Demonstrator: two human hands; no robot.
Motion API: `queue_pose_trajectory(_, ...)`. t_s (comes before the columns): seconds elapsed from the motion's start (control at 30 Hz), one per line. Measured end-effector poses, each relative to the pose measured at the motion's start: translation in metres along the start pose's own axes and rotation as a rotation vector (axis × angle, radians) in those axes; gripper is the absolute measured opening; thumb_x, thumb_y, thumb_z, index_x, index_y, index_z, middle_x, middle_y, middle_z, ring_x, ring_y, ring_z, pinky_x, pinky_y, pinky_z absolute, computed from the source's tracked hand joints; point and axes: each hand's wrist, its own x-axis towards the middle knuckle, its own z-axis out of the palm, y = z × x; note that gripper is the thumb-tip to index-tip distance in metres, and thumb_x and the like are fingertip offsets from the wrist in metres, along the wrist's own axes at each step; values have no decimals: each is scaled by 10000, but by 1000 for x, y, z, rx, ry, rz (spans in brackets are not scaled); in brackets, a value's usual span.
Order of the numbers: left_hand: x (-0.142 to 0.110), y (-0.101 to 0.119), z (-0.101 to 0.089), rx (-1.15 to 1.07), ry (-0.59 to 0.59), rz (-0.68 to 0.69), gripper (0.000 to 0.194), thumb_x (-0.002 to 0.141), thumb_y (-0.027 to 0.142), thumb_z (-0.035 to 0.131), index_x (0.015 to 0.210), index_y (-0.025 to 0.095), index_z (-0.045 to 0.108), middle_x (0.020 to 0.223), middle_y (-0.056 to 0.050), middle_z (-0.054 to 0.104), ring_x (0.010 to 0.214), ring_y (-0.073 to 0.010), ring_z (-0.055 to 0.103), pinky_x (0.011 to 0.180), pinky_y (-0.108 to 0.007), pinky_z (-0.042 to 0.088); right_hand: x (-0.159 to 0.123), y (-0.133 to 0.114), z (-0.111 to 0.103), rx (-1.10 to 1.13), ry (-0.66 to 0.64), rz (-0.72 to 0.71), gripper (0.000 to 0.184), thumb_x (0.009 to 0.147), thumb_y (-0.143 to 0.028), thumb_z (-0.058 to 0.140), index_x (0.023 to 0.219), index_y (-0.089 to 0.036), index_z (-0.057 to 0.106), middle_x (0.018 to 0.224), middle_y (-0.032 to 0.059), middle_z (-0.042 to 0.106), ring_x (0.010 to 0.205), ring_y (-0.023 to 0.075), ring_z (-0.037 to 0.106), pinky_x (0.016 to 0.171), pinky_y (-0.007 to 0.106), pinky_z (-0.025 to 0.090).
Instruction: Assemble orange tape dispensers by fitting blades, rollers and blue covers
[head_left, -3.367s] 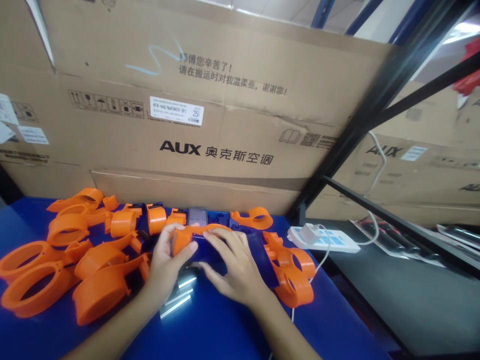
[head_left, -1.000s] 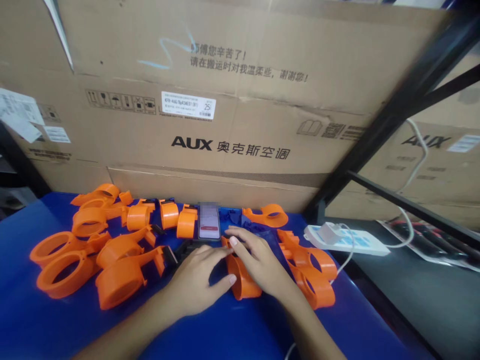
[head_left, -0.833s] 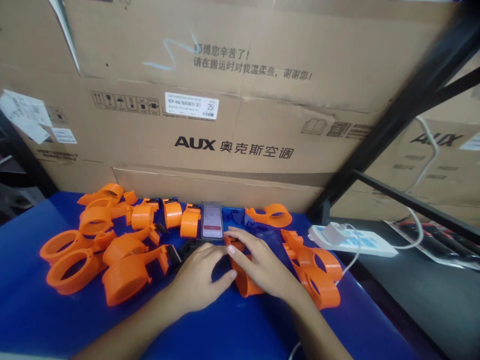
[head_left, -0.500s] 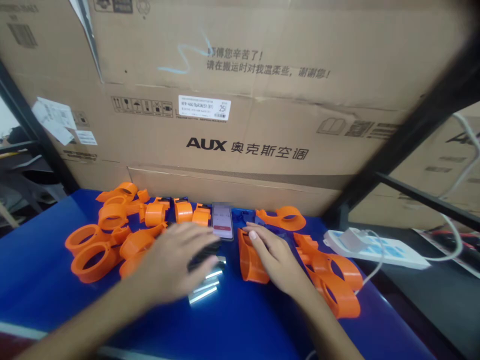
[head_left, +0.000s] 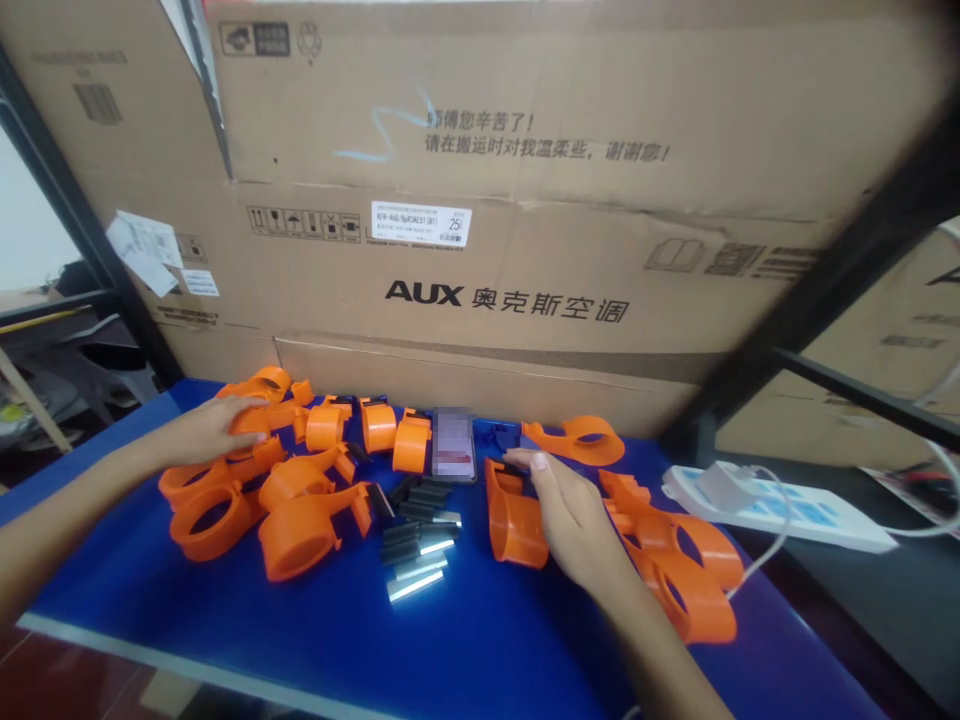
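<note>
My right hand [head_left: 571,515] rests on an upright orange tape-dispenser body [head_left: 514,518] on the blue table [head_left: 465,640], fingers curled over its top edge. My left hand [head_left: 206,428] reaches far left and lies over an orange ring-shaped dispenser part [head_left: 251,420] in the pile of orange parts [head_left: 259,480], fingers bent around it. Between my hands lie several dark metal blade strips [head_left: 416,545]. A phone [head_left: 454,445] stands just behind them.
More orange dispensers [head_left: 675,560] lie to the right, another [head_left: 576,440] sits at the back. A white power strip [head_left: 780,495] with a plugged charger lies far right. Large cardboard boxes [head_left: 495,200] wall the back. A black rack post [head_left: 810,290] slants at right.
My left hand left the middle of the table and swung out to the orange parts at the far left, uncovering the blade strips. The right hand stayed on the orange body. The view shifted left.
</note>
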Motion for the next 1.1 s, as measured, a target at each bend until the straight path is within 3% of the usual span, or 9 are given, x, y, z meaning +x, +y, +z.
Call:
queue_pose_trajectory(0.13,5,-6,4,143,-150,47,604,805,421,734,1310,97,668,1388,-155,660,1249,-357,583,1095,-420,370,0,-2,-1,8,-13,-3,488,1080,-502,343,1082,-219,740,1173,91,767,1138,282,701,1033,446,519)
queue_pose_trajectory(0.43,13,1,-12,300,-168,151,565,898,522,611,1348,182,630,1317,-88,646,1170,-283,597,1076,-349,362,-3,-8,-2,14,-15,-37,457,1090,-453,344,1080,-219,735,1148,88,761,1101,268,698,1009,421,516)
queue_pose_trajectory(0.53,10,20,-22,335,-52,227,590,900,640,562,1263,190,679,1135,-49,664,1062,-241,625,1033,-338,415,-4,-9,-4,13,-23,-59,422,1090,-422,369,1075,-218,739,1158,88,752,1120,265,684,1028,424,502)
queue_pose_trajectory(0.67,-8,83,-23,161,297,267,560,821,692,655,1138,234,705,1045,11,670,1004,-212,628,1026,-402,459,-6,-15,-7,27,-12,-120,347,1076,-382,433,1068,-221,741,1148,90,743,1110,262,679,1033,431,500)
queue_pose_trajectory(0.77,-34,146,0,-364,392,157,476,784,554,783,1102,213,688,1013,-4,716,911,-207,660,877,-370,546,-13,-23,-3,170,-34,-128,273,1045,-394,518,1163,-237,708,1129,93,736,1059,258,689,979,435,542)
queue_pose_trajectory(0.83,-56,184,28,-644,315,77,417,752,473,842,1055,231,690,891,1,701,738,-174,635,679,-291,543,-18,-30,3,412,-86,-68,378,1038,-441,519,1369,-266,573,1139,100,719,989,246,701,863,422,599)
queue_pose_trajectory(0.93,-89,222,77,-937,51,95,350,750,343,863,1038,272,677,912,-12,694,752,-192,640,638,-280,524,-25,-37,16,756,-187,72,654,1010,-546,522,1566,-340,246,1245,113,657,885,220,702,683,385,631)
queue_pose_trajectory(1.0,-106,234,104,-1002,-125,90,364,754,293,864,1068,292,679,954,-18,687,812,-207,640,703,-302,536,-26,-37,24,803,-185,176,628,981,-624,522,1506,-325,351,1190,105,655,771,193,674,596,344,605)
queue_pose_trajectory(1.1,-113,236,128,-1103,-328,105,414,781,270,845,1147,330,660,1048,-26,678,891,-225,639,774,-330,541,-25,-33,29,742,-82,297,472,965,-659,526,1138,-232,631,881,61,660,628,165,599,538,295,534)
